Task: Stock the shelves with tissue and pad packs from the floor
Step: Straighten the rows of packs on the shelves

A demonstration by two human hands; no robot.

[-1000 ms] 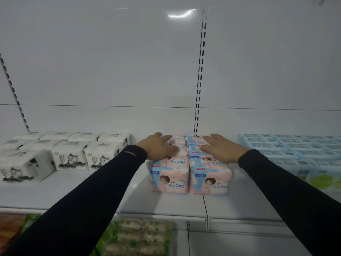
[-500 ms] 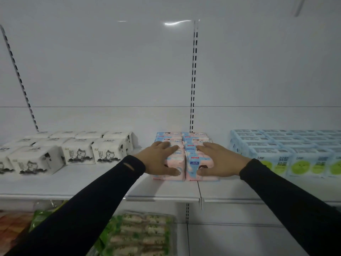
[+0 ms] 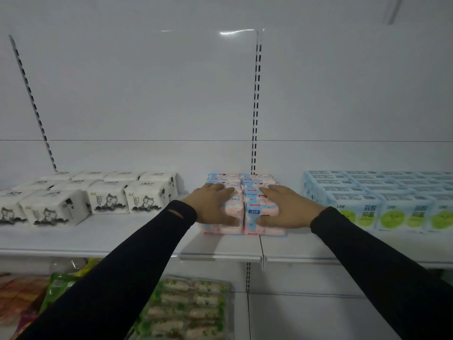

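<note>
Pink and blue pad packs [image 3: 262, 208] stand in two rows, front to back, at the middle of the white shelf [image 3: 147, 238]. My left hand [image 3: 210, 204] rests on the front left pack [image 3: 231, 209], fingers laid over its top and thumb across its front face. My right hand [image 3: 290, 207] lies the same way on the front right pack. Both hands press against the packs and cover part of their fronts. More pink packs [image 3: 240, 177] show behind my fingers.
White tissue packs with a cat print [image 3: 107, 198] fill the shelf's left side. Light blue packs with green circles [image 3: 367, 200] fill the right. A slotted upright [image 3: 256, 106] runs up the back wall. Green-wrapped goods [image 3: 191, 307] lie on the shelf below.
Both hands slid from the tops of the pink packs toward me onto the front packs, thumbs now on their front faces. The view has dropped lower and pulled back.
</note>
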